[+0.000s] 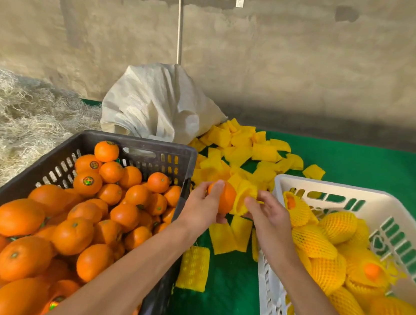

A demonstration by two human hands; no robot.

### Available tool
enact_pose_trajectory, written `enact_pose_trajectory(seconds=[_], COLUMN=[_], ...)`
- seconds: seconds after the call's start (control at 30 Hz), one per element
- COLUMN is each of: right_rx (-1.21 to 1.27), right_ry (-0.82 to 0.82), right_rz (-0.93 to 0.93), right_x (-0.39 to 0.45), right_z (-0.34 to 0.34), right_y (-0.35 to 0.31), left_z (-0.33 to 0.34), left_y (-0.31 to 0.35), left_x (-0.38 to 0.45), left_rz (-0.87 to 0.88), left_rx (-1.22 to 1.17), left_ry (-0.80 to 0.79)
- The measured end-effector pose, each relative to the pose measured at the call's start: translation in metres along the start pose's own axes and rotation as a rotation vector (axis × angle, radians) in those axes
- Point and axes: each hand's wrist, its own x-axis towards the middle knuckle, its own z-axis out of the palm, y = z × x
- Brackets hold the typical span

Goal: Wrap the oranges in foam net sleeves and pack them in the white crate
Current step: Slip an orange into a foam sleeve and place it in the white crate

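From the head camera, the left hand (205,204) grips a bare orange (224,196), round and glossy, fingers curled over its top and thumb beneath. Just right of it the right hand (267,217) holds open a yellow foam net sleeve (243,197), fingers spread inside and around its mouth, which touches the orange's side. Both are held above the green mat (358,162), between two crates.

The black crate (135,143) on the left is heaped with unwrapped oranges (71,235), well over thirty, several bearing small round stickers. The white crate (329,188) on the right holds about ten wrapped oranges (329,273), orange skin showing at a few sleeve ends. Loose flat sleeves (242,148), more than twenty, litter the mat beside one white sack (156,104).
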Motion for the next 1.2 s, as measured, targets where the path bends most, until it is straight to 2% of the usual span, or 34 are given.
enact_pose_trajectory(seconds=[0.13,0.2,0.3,0.37,0.43,0.5,0.57,0.77,1.03,1.1,1.2], right_rx=[-0.357,-0.363,-0.353,-0.358,-0.341,-0.281,-0.274,-0.393,-0.242,-0.214,-0.206], right_ry=[0.074,0.116,0.196,0.194,0.154,0.125,0.110,0.073,0.000,0.011,0.122], right_rz=[0.003,-0.011,0.041,0.104,0.170,0.229,0.237,0.146,0.191,0.188,0.130], right_x=[-0.002,-0.001,0.002,0.002,0.002,0.001,0.003,-0.001,0.004,0.004,0.003], right_z=[0.006,0.003,-0.001,0.000,0.004,0.005,0.003,0.005,0.004,0.004,0.003], right_y=[0.008,0.009,0.010,0.011,0.015,0.018,0.020,0.008,0.010,0.009,0.008], left_z=[-0.001,-0.002,-0.003,-0.005,-0.006,-0.004,0.000,-0.002,-0.003,0.000,0.003], left_y=[0.001,0.003,0.011,0.015,0.017,0.018,0.015,0.012,0.015,0.013,0.010], left_x=[-0.004,-0.005,-0.010,-0.012,-0.016,-0.021,-0.022,-0.019,-0.017,-0.018,-0.020], left_rz=[0.014,0.007,0.000,-0.038,-0.138,-0.217,-0.219,-0.186,-0.105,-0.053,0.052], left_rx=[0.221,0.213,0.065,-0.080,-0.189,-0.193,-0.158,-0.122,-0.130,-0.047,0.200], left_ry=[-0.022,-0.007,0.002,-0.116,-0.321,-0.458,-0.497,-0.403,-0.141,-0.088,-0.092])
